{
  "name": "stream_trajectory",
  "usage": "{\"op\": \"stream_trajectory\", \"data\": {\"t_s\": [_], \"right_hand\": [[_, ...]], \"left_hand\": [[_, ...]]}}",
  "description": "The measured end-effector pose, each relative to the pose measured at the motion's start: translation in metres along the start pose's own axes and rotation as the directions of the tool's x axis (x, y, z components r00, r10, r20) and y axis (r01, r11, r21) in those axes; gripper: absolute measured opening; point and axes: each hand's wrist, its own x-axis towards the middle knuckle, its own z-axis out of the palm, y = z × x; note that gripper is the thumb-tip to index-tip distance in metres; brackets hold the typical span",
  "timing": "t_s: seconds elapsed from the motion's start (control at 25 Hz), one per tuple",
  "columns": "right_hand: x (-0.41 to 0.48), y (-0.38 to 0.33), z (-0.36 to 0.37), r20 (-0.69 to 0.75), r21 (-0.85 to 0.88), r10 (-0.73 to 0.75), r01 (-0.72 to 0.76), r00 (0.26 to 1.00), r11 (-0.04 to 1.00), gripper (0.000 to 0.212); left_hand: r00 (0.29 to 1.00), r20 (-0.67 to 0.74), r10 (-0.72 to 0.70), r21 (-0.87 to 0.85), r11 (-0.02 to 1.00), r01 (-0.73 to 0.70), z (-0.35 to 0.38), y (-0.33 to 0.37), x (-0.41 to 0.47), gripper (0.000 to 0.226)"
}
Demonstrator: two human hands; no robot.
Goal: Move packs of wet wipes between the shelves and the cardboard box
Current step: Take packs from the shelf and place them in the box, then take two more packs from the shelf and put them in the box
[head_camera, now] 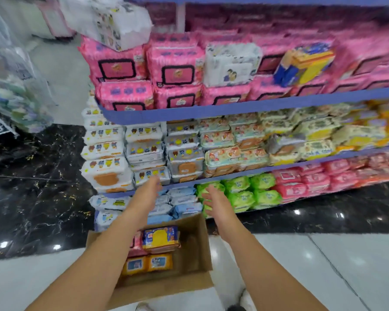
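Observation:
An open cardboard box (195, 250) stands on the floor in front of the shelves. It holds a blue-and-yellow wipes pack (161, 237) on top, two orange packs (147, 263) below it and a pink pack at the left. My left hand (149, 189) reaches out empty, fingers near the white cartoon packs (152, 173) on the middle shelf. My right hand (216, 200) is spread and empty, in front of the green packs (240, 187) on the bottom shelf. Both arms stretch over the box.
Blue-edged shelves (234, 108) carry pink packs on top, white, beige and yellow packs in the middle, blue, green and pink packs at the bottom. A blue-and-yellow pack (305, 63) lies among the top pink ones. Black marble floor lies left; plastic-wrapped goods (14, 86) stand far left.

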Motion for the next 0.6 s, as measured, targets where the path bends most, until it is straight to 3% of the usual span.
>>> {"op": "stream_trajectory", "data": {"t_s": [0.08,0.24,0.36,0.6], "right_hand": [[-0.012,-0.022,-0.054,-0.03,0.011,-0.073,0.073,0.997,0.997,0.037],[-0.008,-0.061,-0.193,-0.075,0.027,-0.198,0.201,0.977,0.979,0.053],[-0.007,-0.085,-0.308,-0.113,0.038,-0.28,0.286,0.953,0.958,0.05],[0.012,-0.114,-0.477,-0.192,0.022,-0.277,0.286,0.941,0.958,0.033]], "left_hand": [[0.997,0.043,0.062,0.045,0.997,-0.064,0.052,0.035,-0.018,0.058],[0.975,0.098,0.198,0.075,0.976,-0.206,0.187,0.092,-0.049,0.061],[0.949,0.166,0.269,0.091,0.954,-0.286,0.297,0.124,-0.058,0.061],[0.925,0.284,0.254,0.173,0.935,-0.31,0.442,0.173,-0.043,0.066]]}}
